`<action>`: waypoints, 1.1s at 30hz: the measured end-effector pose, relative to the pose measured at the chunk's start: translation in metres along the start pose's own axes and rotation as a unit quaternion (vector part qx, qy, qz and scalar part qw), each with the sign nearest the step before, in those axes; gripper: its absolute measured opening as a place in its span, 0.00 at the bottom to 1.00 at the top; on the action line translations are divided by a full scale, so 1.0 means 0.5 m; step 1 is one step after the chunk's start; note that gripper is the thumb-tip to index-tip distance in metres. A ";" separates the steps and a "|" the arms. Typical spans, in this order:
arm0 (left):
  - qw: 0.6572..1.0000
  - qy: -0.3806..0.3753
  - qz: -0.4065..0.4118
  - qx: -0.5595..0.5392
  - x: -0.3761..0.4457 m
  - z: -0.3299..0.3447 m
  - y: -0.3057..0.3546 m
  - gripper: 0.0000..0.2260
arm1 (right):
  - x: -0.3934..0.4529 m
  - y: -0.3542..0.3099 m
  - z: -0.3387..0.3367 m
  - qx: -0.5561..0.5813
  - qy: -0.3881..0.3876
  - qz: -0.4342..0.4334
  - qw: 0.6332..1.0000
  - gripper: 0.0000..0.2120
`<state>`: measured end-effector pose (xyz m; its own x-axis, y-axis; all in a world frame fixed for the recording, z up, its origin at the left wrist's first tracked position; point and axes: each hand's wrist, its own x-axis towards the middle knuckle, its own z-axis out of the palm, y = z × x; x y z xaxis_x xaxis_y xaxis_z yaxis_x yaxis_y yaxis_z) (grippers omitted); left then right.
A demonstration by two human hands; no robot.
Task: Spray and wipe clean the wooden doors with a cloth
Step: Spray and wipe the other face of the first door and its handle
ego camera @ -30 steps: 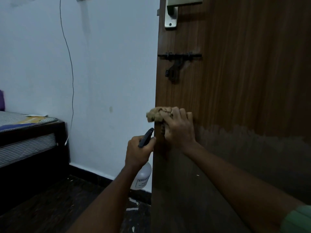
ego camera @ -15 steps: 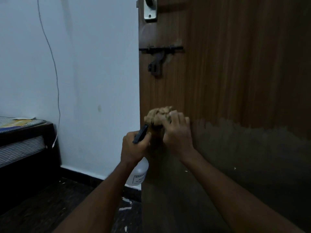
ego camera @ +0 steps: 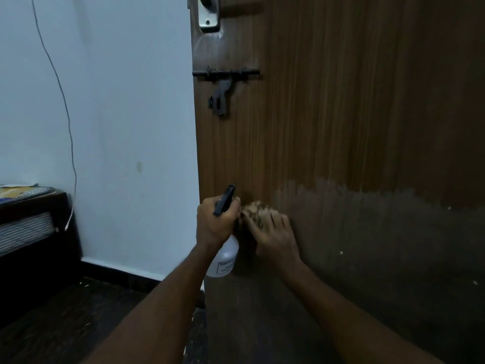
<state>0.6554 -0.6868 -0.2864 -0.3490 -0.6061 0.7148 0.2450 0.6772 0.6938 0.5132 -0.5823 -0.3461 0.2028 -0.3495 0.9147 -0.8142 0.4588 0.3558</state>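
Door: wooden door (ego camera: 341, 114) fills the right side of the view, its free edge standing against the white wall (ego camera: 118, 101); the upper part shows warm, clear grain, the lower part from about hand height down looks darker and dull, with an uneven boundary between the two.
Cloth: crumpled tan cloth (ego camera: 256, 210) lies against the door face just inside its free edge, at the level of that boundary.
Right hand: right hand (ego camera: 275, 233) presses the cloth to the wood, fingers slightly spread and bent over the bunched fabric, palm below it.
Left hand: left hand (ego camera: 214, 224) grips the neck of a spray bottle (ego camera: 223, 261), fingers wrapped tight around it; its knuckles sit just beside the cloth.
Bottle: black nozzle head points up toward the door above the fist, the translucent white body with a printed label hangs below it.
Door hardware: dark sliding bolt (ego camera: 225, 73) with a hanging hasp sits above the hands, a silver handle plate (ego camera: 208, 14) at the top edge.
Surroundings: thin wire (ego camera: 63, 101) runs down the wall; a bed (ego camera: 26, 214) with a striped mattress stands at far left on a dark floor (ego camera: 65, 324).
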 end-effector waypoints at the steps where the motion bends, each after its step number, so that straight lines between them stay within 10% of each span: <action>1: 1.000 0.002 -0.003 0.006 0.001 0.001 0.001 0.13 | -0.018 0.008 -0.002 0.001 -0.015 -0.023 1.000 0.19; 8: 0.998 -0.057 0.019 0.012 0.003 0.015 0.015 0.14 | 0.140 0.070 -0.063 -0.016 0.051 0.178 0.983 0.18; 14: 0.997 -0.078 0.004 -0.007 0.013 0.039 0.050 0.13 | -0.097 0.107 -0.040 -0.025 -0.074 -0.067 0.995 0.23; 21: 0.993 -0.104 0.041 -0.042 0.028 0.074 0.091 0.15 | 0.071 0.156 -0.080 -0.029 0.057 0.127 0.990 0.18; 27: 0.991 -0.131 0.022 -0.028 0.025 0.110 0.118 0.14 | -0.098 0.175 -0.095 -0.028 -0.033 -0.050 0.998 0.13; 33: 0.988 -0.151 0.030 -0.017 0.019 0.140 0.125 0.13 | 0.024 0.219 -0.127 -0.056 0.053 0.207 0.975 0.20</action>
<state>0.6040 -0.6208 -0.2424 -0.5852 -0.4108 0.6992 0.3008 0.6907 0.6576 0.4608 -0.4844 -0.2839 -0.0719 -0.0321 0.9969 -0.7753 0.6306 -0.0356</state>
